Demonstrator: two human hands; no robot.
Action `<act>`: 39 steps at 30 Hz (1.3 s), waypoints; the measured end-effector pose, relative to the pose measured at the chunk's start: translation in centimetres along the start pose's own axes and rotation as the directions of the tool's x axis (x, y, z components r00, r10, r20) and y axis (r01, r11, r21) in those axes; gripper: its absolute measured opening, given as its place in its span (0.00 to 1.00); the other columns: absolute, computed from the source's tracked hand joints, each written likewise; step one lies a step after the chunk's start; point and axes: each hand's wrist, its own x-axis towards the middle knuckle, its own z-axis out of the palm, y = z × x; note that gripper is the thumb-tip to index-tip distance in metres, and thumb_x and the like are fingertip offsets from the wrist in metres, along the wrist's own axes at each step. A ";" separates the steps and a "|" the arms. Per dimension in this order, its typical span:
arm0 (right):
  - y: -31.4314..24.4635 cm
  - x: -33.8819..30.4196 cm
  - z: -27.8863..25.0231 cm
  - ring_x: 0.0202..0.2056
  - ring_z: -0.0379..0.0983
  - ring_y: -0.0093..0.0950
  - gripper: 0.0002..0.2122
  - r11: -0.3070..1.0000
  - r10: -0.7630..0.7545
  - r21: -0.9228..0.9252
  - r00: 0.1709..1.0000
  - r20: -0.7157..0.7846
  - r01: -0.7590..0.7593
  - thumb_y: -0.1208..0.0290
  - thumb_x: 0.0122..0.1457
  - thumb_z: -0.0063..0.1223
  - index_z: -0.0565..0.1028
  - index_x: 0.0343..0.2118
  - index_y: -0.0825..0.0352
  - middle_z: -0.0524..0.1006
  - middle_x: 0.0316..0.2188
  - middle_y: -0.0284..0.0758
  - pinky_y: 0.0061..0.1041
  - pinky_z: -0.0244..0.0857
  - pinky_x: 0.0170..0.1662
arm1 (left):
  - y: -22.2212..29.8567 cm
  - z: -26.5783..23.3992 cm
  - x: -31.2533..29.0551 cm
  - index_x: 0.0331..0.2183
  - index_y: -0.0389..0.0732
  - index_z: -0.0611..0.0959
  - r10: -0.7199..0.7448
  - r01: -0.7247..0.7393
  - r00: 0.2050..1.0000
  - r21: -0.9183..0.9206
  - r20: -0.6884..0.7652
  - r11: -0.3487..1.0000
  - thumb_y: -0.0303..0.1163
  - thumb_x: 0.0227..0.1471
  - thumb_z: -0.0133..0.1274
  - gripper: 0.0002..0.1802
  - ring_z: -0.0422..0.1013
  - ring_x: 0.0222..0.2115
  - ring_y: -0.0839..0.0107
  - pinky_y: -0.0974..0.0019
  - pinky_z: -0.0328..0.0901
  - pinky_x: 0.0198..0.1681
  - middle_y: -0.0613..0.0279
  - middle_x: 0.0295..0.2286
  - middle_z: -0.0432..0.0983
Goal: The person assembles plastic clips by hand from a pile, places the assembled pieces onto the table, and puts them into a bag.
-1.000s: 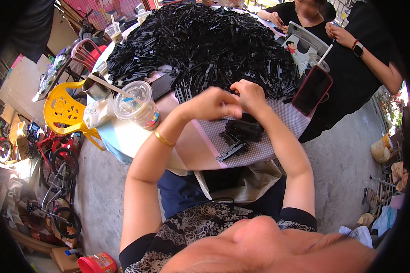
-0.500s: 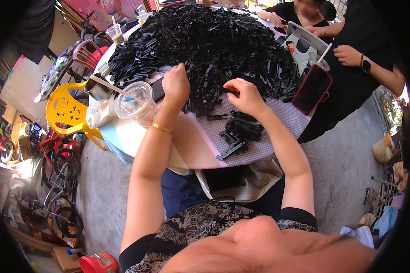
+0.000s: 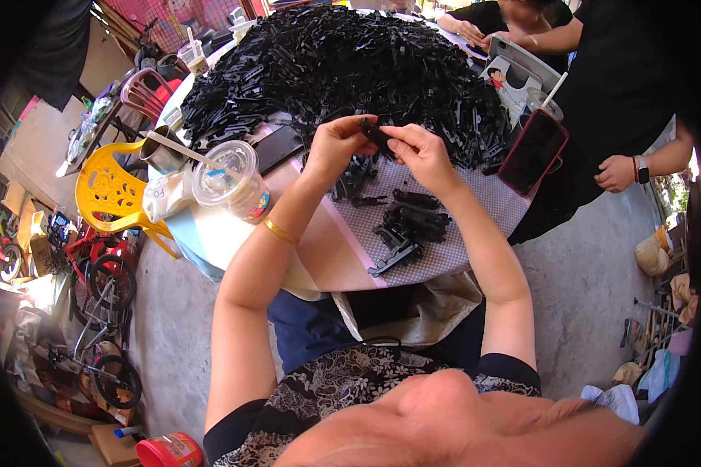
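Observation:
Between my two hands, just above the near side of the large heap of black plastic parts (image 3: 343, 70), is one small elongated black plastic part (image 3: 376, 135). The fingertips of my left hand (image 3: 339, 145) pinch its left end. Thumb and fingers of my right hand (image 3: 424, 158) grip the other end. Its finer shape is too small to make out. Below my right hand a small separate pile of black plastic parts (image 3: 414, 224) lies on the dotted tablecloth (image 3: 466, 233). Left of my left hand lies a flat dark rectangular object (image 3: 279, 148).
A lidded plastic cup (image 3: 230, 183) and a metal mug (image 3: 167, 152) stand at the table's left. A dark-screened phone (image 3: 533, 152) leans at the right, beside a tablet (image 3: 522, 66). Two people are across and at the right. A yellow chair (image 3: 105, 183) stands left.
My hands have come together, the left moving right from a closed fist, and both now grip the black plastic part. The standing person's hand at the right has dropped lower.

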 end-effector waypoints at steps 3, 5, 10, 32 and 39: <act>-0.1 0.1 -0.1 0.22 0.68 0.22 0.09 0.975 -0.115 -0.196 0.993 -0.021 0.109 0.78 0.50 0.52 0.76 0.36 0.69 0.73 0.22 0.35 0.20 0.62 0.25 | -0.6 0.7 -0.2 0.42 0.31 0.75 -0.047 0.041 0.998 -0.157 -0.036 0.987 0.22 0.48 0.50 0.16 0.71 0.32 0.78 0.74 0.68 0.36 0.61 0.31 0.75; -0.1 0.0 -0.1 0.22 0.68 0.23 0.09 0.967 -0.136 -0.223 0.990 -0.037 0.124 0.78 0.50 0.53 0.76 0.35 0.69 0.73 0.23 0.35 0.20 0.62 0.25 | -0.6 0.7 -0.3 0.42 0.31 0.75 0.012 -0.014 1.000 -0.089 -0.020 0.996 0.22 0.48 0.51 0.17 0.71 0.32 0.78 0.74 0.67 0.37 0.61 0.32 0.75; -0.8 -0.1 -0.4 0.23 0.70 0.26 0.10 0.963 -0.089 -0.258 0.996 -0.020 0.081 0.76 0.48 0.55 0.76 0.36 0.68 0.73 0.24 0.35 0.20 0.63 0.26 | 0.3 0.9 -0.6 0.42 0.31 0.74 0.011 -0.010 1.000 0.103 -0.012 0.995 0.23 0.46 0.54 0.19 0.71 0.34 0.78 0.75 0.66 0.39 0.60 0.34 0.75; -1.6 0.0 -1.6 0.28 0.73 0.31 0.14 0.953 -0.149 -0.266 0.989 -0.008 0.142 0.71 0.44 0.61 0.74 0.33 0.71 0.75 0.28 0.39 0.25 0.66 0.31 | 2.2 1.2 -1.3 0.36 0.35 0.80 0.297 -0.283 0.953 0.532 0.062 0.798 0.20 0.40 0.58 0.15 0.70 0.27 0.83 0.77 0.66 0.32 0.64 0.27 0.78; -1.9 -0.1 -1.5 0.24 0.72 0.28 0.11 0.937 -0.207 -0.293 0.978 -0.031 0.189 0.70 0.44 0.62 0.76 0.28 0.70 0.75 0.23 0.38 0.23 0.64 0.28 | 2.1 0.4 -1.0 0.41 0.37 0.77 0.203 -0.252 0.965 0.372 0.166 0.893 0.23 0.40 0.59 0.21 0.70 0.31 0.80 0.75 0.66 0.34 0.62 0.31 0.77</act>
